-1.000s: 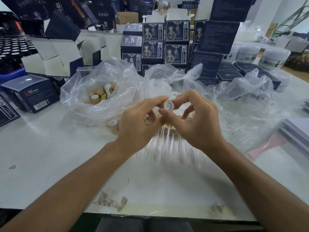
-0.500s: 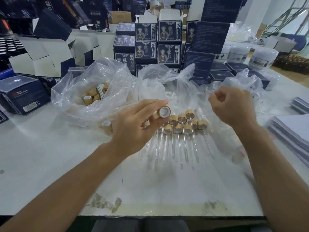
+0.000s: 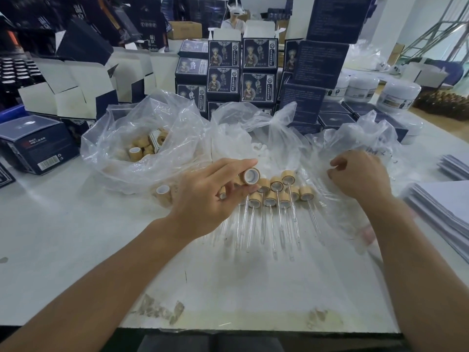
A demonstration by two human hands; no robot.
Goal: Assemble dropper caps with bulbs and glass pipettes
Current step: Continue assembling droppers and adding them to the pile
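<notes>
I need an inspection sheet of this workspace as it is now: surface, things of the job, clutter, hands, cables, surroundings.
Surface: white table, with scuffed patches near the front edge.
Job's things: bamboo cap pinched in the left hand; finished droppers in rows, glass pipettes towards the person; bag of caps; white bulbs in the middle bag.
Clutter: loose cap; paper stack; dark blue boxes; white jars.
Hands: left hand holds the cap; right hand, fingers curled, at the right plastic bag.
Cables: nothing seen.
Surroundings: another person seated behind.

Assembled droppers [image 3: 276,199] on the table [image 3: 76,237], bag of caps [image 3: 142,146] behind-left, boxes [image 3: 243,69] behind.
</notes>
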